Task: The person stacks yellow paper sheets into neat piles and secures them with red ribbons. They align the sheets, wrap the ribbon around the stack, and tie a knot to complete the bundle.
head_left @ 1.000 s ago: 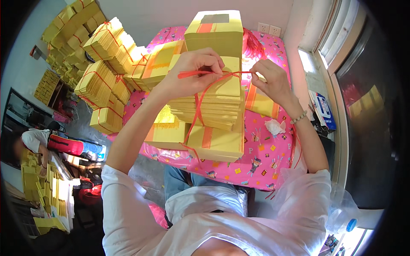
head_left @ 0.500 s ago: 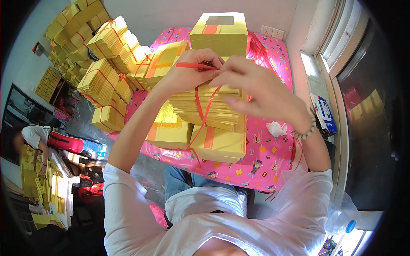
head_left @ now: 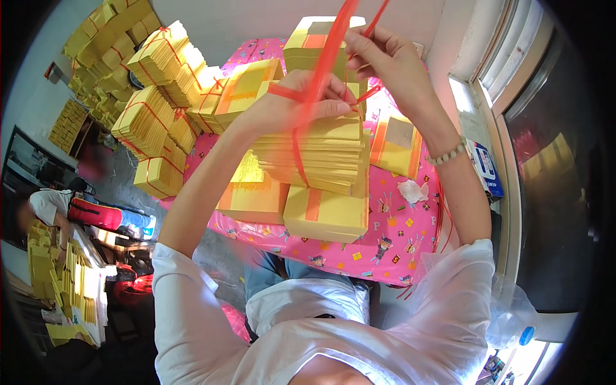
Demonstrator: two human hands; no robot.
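Note:
A stack of flat yellow paper pieces (head_left: 321, 157) stands before me on other yellow stacks, with a red plastic ribbon (head_left: 298, 157) running down its front. On top of this stack my left hand (head_left: 289, 102) is closed, pinching the ribbon near its crossing, where short red ends stick out. Above and to the right, my right hand (head_left: 401, 70), with a bead bracelet at the wrist, is pinched on a raised length of the ribbon. Another stretch of it sweeps up past both hands, blurred by motion. The crossing itself is partly hidden by my left fingers.
A pink patterned cloth (head_left: 346, 256) covers the table. More yellow stacks (head_left: 327, 215) with orange bands stand below and behind. Tied bundles (head_left: 151, 119) are piled at left. A crumpled white tissue (head_left: 412, 191) lies at right. Another person (head_left: 54, 208) works far left.
My right hand has risen away from my left, drawing the ribbon upward. The loose strand that hung down the stack's front has swung up. A yellow piece behind my right hand has come into sight.

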